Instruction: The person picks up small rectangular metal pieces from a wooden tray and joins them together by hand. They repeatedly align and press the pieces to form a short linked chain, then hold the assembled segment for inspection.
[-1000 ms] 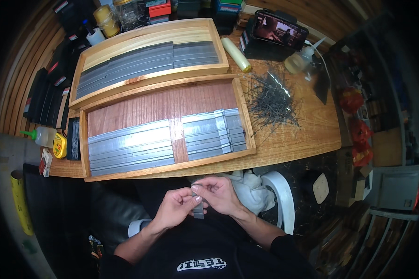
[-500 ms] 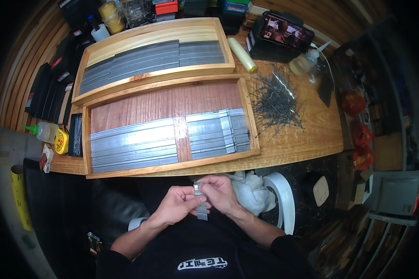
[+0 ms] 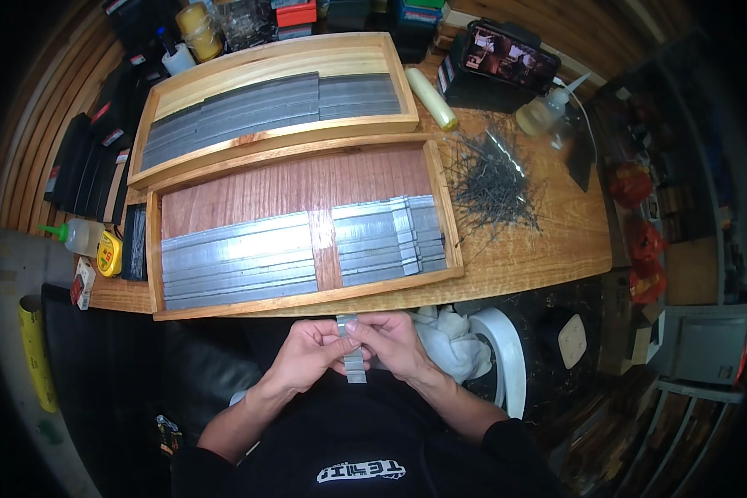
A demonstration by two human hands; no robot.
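Just in front of the table's near edge, both hands hold a narrow column of small grey metal pieces (image 3: 354, 365) with crosswise seams. My left hand (image 3: 305, 353) pinches it from the left, thumb on its face. From the other side my right hand (image 3: 396, 347) grips it near the upper end, thumb also on top. The fingers behind the column are mostly hidden. Beyond the hands lies a shallow wooden tray (image 3: 307, 305) with rows of grey metal strips (image 3: 241, 253); a similar narrow column (image 3: 405, 236) rests over its right-hand group.
A second wooden tray (image 3: 274, 133) of darker strips stands behind. To the right are a pile of thin dark wires (image 3: 494, 183), a pale yellow roll (image 3: 432, 100), a squeeze bottle (image 3: 542, 114) and a propped phone (image 3: 510, 56). A yellow tape measure (image 3: 109, 252) sits at left.
Both hands have moved slightly up and left with the metal column. More of its upper end now shows above the thumbs. The trays are unchanged.
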